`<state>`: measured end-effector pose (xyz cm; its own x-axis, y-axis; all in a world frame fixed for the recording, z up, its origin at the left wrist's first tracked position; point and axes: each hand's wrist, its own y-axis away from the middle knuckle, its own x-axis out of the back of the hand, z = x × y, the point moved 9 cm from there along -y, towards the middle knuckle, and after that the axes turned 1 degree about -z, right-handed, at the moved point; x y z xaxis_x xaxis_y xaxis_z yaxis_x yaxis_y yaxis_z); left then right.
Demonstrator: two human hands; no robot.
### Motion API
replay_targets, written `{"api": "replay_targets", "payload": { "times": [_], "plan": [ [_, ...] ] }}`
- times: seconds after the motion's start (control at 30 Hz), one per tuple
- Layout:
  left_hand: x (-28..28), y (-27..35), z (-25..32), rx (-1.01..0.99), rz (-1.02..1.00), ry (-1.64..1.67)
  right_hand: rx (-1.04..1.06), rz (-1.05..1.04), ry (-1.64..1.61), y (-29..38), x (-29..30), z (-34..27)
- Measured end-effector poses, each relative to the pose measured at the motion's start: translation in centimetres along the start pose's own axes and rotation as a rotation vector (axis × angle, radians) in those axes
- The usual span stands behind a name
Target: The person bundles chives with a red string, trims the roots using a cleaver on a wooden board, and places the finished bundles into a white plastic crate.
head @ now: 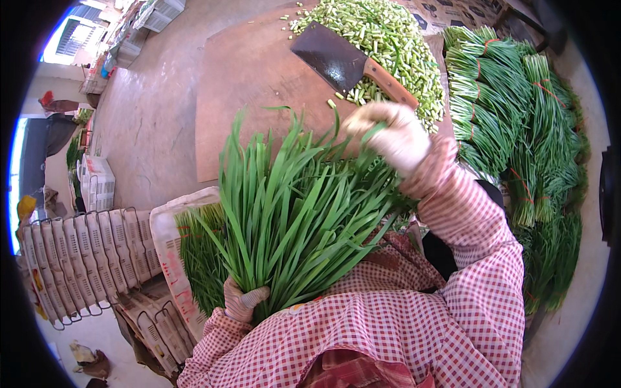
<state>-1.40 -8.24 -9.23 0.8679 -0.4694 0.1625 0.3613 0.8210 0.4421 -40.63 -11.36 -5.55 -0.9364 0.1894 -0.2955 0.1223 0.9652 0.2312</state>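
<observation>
My gloved left hand (245, 300) is closed around the lower end of a large bunch of flat green leaves (291, 213), which look like garlic chives and fan out away from me. My gloved right hand (388, 131), blurred, is raised at the far right of the bunch, its fingers curled by a bit of green leaf; whether it grips the leaf is unclear. Just beyond that hand, a cleaver (335, 60) with a wooden handle lies on a brown board (242, 97), its handle over a heap of chopped pale green stalk pieces (388, 39).
Bundles of chives (490, 97) tied with red bands are piled at the right. A white plastic crate (167, 247) holding more tied chives stands at my left, beside a stack of nested crates (92, 257). Another white crate (97, 182) sits on the floor farther off.
</observation>
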Motion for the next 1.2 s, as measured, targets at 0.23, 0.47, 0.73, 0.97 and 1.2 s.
{"api": "replay_targets", "payload": {
  "times": [0.23,0.47,0.73,0.97,1.2],
  "plan": [
    [1.4,0.6,-0.5,0.027,0.078,0.081,0.121,-0.129,-0.122,5.8,7.2,0.0],
    [1.9,2.1,0.4,-0.024,0.157,0.204,-0.322,-0.434,1.092,11.3,2.0,9.7],
    [0.7,4.7,3.9,-0.091,0.243,0.056,-0.494,-0.647,0.508,11.2,-7.7,15.7],
    [-3.7,1.9,7.1,-0.179,-0.039,0.017,-0.168,-0.349,-0.281,8.1,-11.5,14.2],
    [-6.5,-3.2,10.4,-0.375,-0.120,-0.819,0.010,-0.611,-0.397,10.6,-11.9,9.7]
  ]
}}
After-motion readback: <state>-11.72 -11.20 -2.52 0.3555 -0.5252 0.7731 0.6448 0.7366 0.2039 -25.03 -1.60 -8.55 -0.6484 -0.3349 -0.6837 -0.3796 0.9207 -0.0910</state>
